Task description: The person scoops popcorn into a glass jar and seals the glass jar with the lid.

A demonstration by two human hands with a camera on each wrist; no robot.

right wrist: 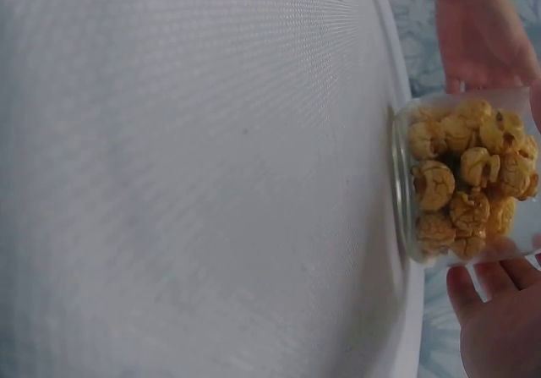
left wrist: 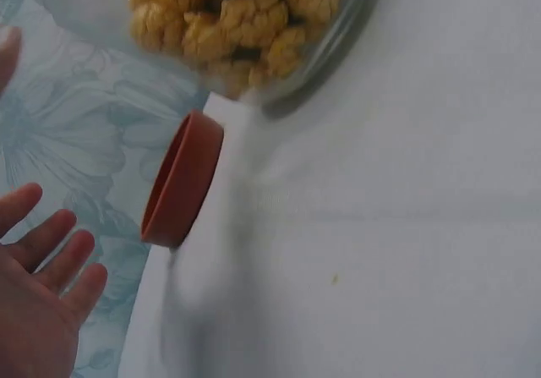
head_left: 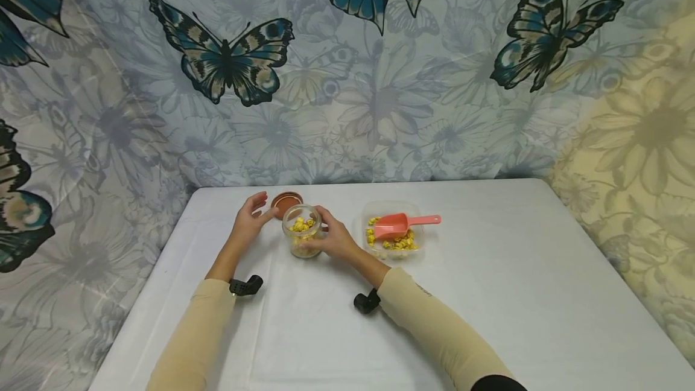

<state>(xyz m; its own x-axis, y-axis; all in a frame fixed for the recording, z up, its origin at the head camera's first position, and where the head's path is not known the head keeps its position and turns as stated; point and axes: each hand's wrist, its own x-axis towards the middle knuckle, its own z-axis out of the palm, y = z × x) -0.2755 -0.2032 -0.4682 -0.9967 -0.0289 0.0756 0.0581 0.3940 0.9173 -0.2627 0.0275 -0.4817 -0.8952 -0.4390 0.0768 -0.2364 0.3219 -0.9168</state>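
A clear glass jar (head_left: 301, 247) partly filled with yellow popcorn stands uncapped on the table. My right hand (head_left: 335, 240) holds it from the right, thumb at the near side and fingers round the far side. On the jar's left, my left hand (head_left: 248, 222) is raised with fingers extended, holding nothing; a gap separates its fingers from the jar in the left wrist view. Behind the jar lies a reddish-brown round lid (left wrist: 188, 179), hollow side up. Popcorn pieces (right wrist: 473, 171) show through the glass in the right wrist view.
Right of the jar sits a clear plastic container (head_left: 388, 205) of popcorn, with a pink scoop (head_left: 393, 226) lying on top, its handle over the right rim. A white cloth covers the table (head_left: 488, 294). A butterfly-patterned curtain (head_left: 380, 107) hangs behind.
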